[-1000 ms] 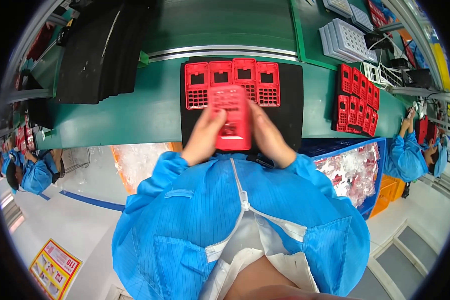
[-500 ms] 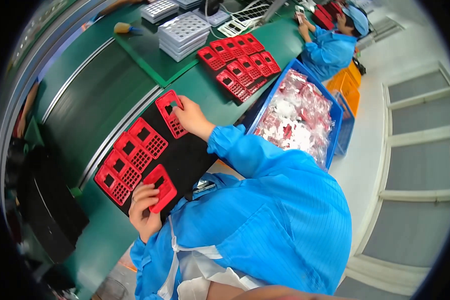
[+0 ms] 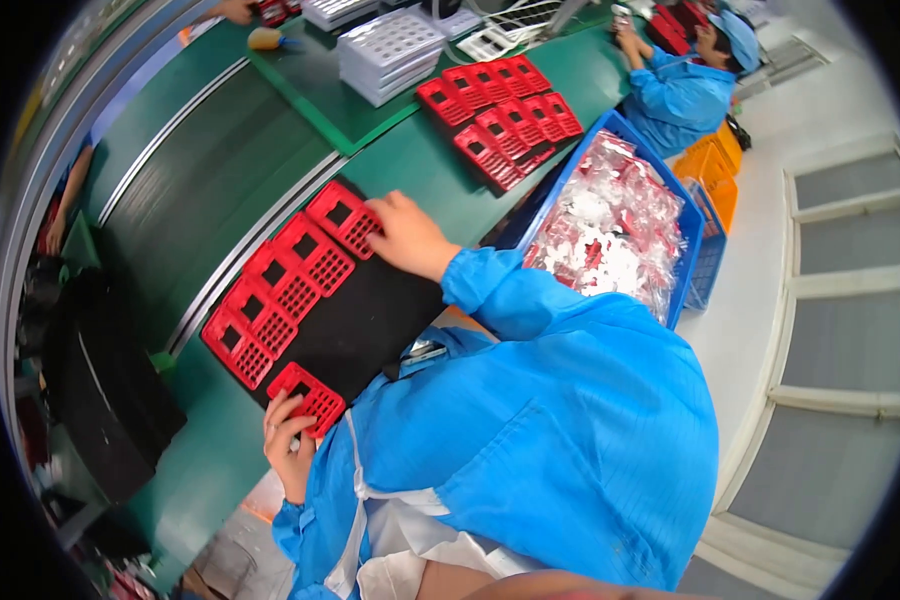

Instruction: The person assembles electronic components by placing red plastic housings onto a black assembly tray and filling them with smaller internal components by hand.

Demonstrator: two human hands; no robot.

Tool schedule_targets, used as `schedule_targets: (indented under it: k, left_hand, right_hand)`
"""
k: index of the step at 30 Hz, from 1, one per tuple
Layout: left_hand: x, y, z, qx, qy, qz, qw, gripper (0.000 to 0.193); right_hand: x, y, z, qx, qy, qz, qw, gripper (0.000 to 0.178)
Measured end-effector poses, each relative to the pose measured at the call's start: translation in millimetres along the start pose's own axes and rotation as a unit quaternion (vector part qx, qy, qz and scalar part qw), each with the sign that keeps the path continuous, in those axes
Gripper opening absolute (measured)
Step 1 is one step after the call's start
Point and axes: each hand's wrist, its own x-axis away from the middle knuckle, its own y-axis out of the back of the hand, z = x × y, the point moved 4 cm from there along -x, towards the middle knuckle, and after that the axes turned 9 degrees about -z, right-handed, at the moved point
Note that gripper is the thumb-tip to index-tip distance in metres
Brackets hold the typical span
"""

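Observation:
Several red plastic housings (image 3: 267, 313), each with a square window and a grid of key holes, lie side by side in a slanting row on a black mat (image 3: 365, 315). My right hand (image 3: 410, 235) is closed at the right edge of the housing (image 3: 343, 218) at the row's far end, which lies against its neighbour. On the mat's near left corner, my left hand (image 3: 288, 440) grips another red housing (image 3: 313, 398) by its lower left side, fingers over the edge. That piece looks nearly flat, apart from the row.
More red housings (image 3: 510, 120) stand in rows farther along the green bench (image 3: 395, 165). A blue crate (image 3: 540, 215) of plastic-wrapped parts sits by my right arm. Stacked white trays (image 3: 390, 55) rest beyond the metal rail. A co-worker in blue (image 3: 675, 100) sits at the far right.
My right hand has brought its housing down and left to the end of the row. The housing at my left hand has gone from tilted to nearly flat, its key holes now showing.

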Motion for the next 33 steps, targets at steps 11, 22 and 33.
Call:
schedule_targets:
  k: [11, 22, 33]
  left_hand:
    - [25.1, 9.2, 8.3, -0.098, 0.028, 0.009, 0.995, 0.032]
    - [28.6, 28.0, 29.9, -0.165, -0.009, 0.024, 0.986, 0.022]
    - [-1.4, 17.9, 17.9, -0.098, -0.041, -0.024, 0.994, 0.016]
  right_hand:
    - [-3.1, -11.5, -3.6, -0.074, -0.013, 0.014, 0.997, 0.032]
    - [8.0, -7.0, -2.9, -0.057, 0.015, -0.019, 0.998, 0.032]
    - [84.8, 33.5, -14.7, -0.073, -0.086, -0.197, 0.974, 0.027]
